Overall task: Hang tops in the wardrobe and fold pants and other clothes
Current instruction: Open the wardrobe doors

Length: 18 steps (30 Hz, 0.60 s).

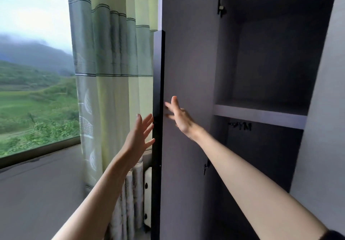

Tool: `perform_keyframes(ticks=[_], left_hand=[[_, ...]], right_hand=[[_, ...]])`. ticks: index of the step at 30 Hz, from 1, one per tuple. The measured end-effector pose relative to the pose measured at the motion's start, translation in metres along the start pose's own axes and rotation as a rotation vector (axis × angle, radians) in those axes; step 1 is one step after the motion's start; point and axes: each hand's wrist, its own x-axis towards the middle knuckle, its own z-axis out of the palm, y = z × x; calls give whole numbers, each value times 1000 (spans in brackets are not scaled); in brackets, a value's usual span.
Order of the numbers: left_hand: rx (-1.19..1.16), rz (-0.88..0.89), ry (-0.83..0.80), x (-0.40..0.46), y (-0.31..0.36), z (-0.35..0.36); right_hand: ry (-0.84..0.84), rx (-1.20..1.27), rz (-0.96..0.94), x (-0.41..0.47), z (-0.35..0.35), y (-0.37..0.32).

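Your left hand (139, 138) and right hand (179, 115) both have fingers spread apart, holding nothing, flanking the dark edge of the open wardrobe door (188, 71). The wardrobe (270, 62) stands at 2 o'clock, its shelf (259, 115) bare; the curtain (112, 71) hangs at 10 o'clock.

Wardrobe (270, 62) stands open, inside dark grey. Door (186, 71) is swung out, its dark edge facing the camera. Left hand (139, 137) is raised with fingers spread, fingertips at the door's outer edge. Right hand (179, 116) has fingers spread, lying on or just off the door's inner face; contact cannot be told. Shelf (259, 115) crosses the wardrobe about mid-height, bare on top. Under the shelf's left end, a few dark hangers (240, 125), blurred. Two hinges (221, 8) at the wardrobe's left edge. Left of the door hangs a green curtain (112, 71); beyond it a window (35, 71) shows green hills.
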Motion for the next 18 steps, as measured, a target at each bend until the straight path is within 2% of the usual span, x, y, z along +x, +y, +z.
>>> perform_keyframes(ticks=[5,7,10,12,18], left_hand=[[215,154,16,-14,-13,7],[320,200,38,-15,-22,25],[540,386,101,-14,-37,61],[553,463,63,-7,-46,96],[732,514,-134,34,-101,221]], right_hand=[[93,-41,-17,-13,-21,29],[128,-164,-24,-31,-43,50],[153,-368,-24,-61,-83,82],[176,-482,-18,-78,-117,102],[330,-880,-22,-130,-240,149]])
